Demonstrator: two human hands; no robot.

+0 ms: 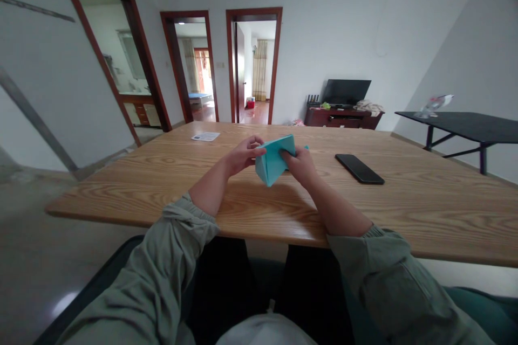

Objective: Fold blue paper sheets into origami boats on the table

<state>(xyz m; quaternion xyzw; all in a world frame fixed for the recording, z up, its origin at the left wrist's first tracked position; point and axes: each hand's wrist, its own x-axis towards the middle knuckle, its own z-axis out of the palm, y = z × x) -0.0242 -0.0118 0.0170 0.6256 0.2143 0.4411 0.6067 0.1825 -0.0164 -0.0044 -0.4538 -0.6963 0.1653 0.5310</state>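
- Turquoise folded paper (272, 163) is held up between the person's two hands, over the wood-grain desk (154, 183); one corner points down, and whether that corner touches the wood cannot be told.
- Left grip (245, 154): grasping the paper by its left edge, thumb laid along the fold, other fingers curled near the top.
- Right grip (300, 164): clasped on the paper's right side, thumb pressed to the near face; the remaining fingers are mostly hidden behind.
- Dark phone (360, 168) lies flat on the desk, to the right of the right grip and apart from it.
- White printed sheet (205, 136) rests near the far edge, left of the paper.
- Rolled olive-green sleeves (174, 242) bare both forearms.
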